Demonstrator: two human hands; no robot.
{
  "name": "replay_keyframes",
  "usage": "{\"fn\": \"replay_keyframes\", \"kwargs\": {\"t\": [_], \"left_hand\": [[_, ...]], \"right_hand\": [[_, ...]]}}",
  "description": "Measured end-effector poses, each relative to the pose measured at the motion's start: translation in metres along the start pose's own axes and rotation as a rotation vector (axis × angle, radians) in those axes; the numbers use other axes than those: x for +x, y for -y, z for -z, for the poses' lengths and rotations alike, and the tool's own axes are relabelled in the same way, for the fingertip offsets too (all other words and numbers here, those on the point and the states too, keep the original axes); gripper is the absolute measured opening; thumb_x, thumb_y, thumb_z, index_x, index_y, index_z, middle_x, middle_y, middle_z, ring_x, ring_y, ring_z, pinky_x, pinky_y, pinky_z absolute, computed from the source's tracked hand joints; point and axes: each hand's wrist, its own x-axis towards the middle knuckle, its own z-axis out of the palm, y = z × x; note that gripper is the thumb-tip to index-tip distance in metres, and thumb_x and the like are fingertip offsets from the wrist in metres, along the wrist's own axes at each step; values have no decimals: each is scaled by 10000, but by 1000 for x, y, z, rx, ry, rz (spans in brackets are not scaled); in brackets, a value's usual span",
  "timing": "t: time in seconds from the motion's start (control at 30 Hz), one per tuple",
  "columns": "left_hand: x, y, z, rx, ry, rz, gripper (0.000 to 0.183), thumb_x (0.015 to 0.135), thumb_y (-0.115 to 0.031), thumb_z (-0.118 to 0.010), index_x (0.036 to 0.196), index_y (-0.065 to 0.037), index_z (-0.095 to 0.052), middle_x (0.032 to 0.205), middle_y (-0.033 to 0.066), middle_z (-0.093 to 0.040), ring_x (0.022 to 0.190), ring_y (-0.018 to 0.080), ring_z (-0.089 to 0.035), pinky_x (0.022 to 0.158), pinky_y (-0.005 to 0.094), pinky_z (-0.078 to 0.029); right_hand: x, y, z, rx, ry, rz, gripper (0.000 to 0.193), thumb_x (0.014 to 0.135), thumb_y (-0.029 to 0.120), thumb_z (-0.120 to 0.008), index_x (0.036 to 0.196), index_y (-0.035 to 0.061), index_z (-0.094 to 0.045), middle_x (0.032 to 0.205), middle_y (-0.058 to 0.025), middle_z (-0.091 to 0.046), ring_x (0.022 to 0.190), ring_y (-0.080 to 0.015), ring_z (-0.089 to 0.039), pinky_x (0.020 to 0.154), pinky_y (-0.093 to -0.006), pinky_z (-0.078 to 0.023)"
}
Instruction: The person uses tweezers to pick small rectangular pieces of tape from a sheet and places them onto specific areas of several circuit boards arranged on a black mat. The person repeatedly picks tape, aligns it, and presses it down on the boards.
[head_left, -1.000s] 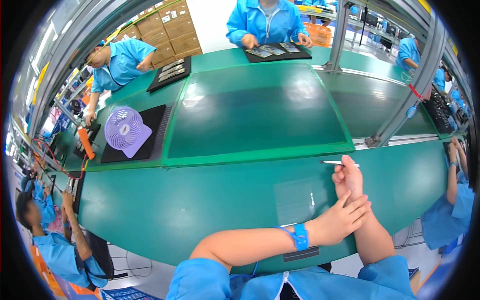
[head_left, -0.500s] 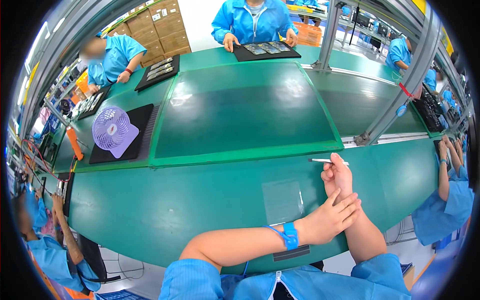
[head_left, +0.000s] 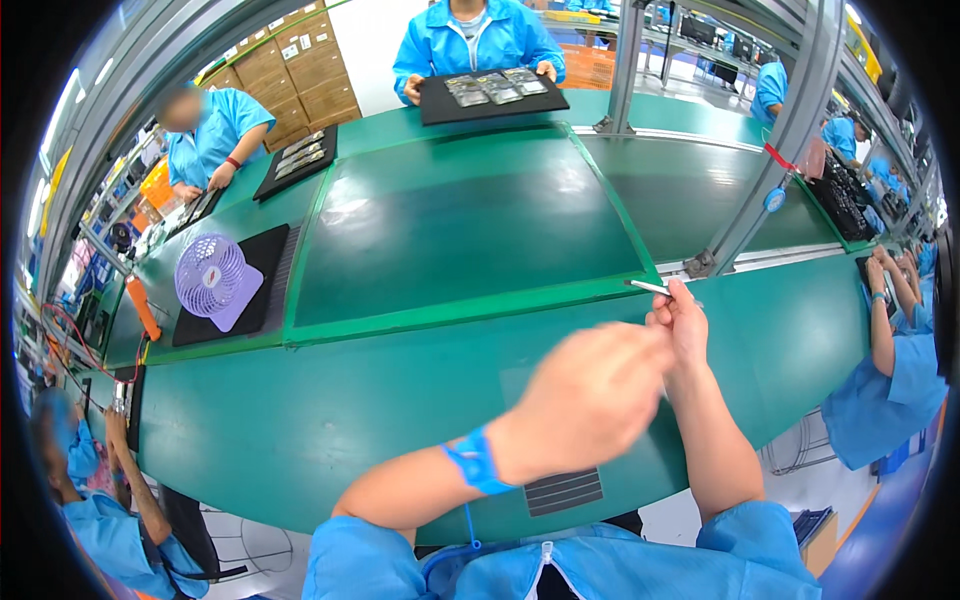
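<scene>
My right hand (head_left: 684,318) is raised over the green table, its fingers closed around slim silvery tweezers (head_left: 650,287). The tool's thin end points left, near the edge of the raised green panel (head_left: 470,240). In front of my right wrist is my left hand (head_left: 600,385), smeared by motion, so its fingers do not read clearly. A blue wrist strap (head_left: 476,462) with a cord circles my left wrist. Below the left hand lies a dark striped pad (head_left: 565,492) at the table's near edge.
A purple fan (head_left: 215,280) stands on a black mat at the left, beside an orange-handled tool (head_left: 143,308). Across the table a co-worker holds a black tray (head_left: 440,102) of packaged parts. A metal post (head_left: 745,215) rises at the right. Other co-workers sit on both sides.
My left hand has lifted off my right forearm and moved left and up toward the camera. The co-worker opposite has raised the black tray. The view has shifted slightly.
</scene>
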Motion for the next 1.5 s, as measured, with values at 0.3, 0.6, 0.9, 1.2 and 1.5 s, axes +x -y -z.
{"fn": "replay_keyframes", "kwargs": {"t": [0.3,0.6,0.9,1.2,1.5], "left_hand": [[-65,148,69,730,59,245,197,767,-95,-689,942,-34,-624,982,130,-658,884,305,-628,768,378,-517],[-28,221,43,896,617,436,271,806,-209,-641,977,-2,-601,1006,176,-656,859,332,-650,714,412,-536],[-34,193,51,907,742,177,136,749,-138,-590,727,-5,-580,751,181,-655,694,315,-656,588,421,-523],[-161,47,120,920,610,-25,297,742,-115,-638,967,77,-610,912,206,-650,816,284,-662,615,335,-563],[-112,12,95,499,653,334,248,700,-102,-716,920,-21,-636,897,99,-672,741,234,-652,624,339,-534]], "right_hand": [[6,12,-4,146,-66,113,63,931,130,-534,897,78,-521,667,-45,-559,510,-80,-434,464,-234,-334],[11,9,3,127,-28,70,46,936,123,-519,912,83,-519,667,-57,-574,485,-82,-451,455,-229,-342],[8,11,-2,109,2,50,51,935,118,-513,917,70,-518,668,-56,-572,486,-78,-452,456,-227,-340],[-22,-1,-25,-60,145,6,142,935,167,-549,990,58,-477,664,-53,-587,473,-66,-483,448,-210,-355],[-21,-32,-58,-378,263,-47,243,932,212,-576,1016,45,-421,692,-113,-620,484,-111,-567,457,-230,-434]]}}
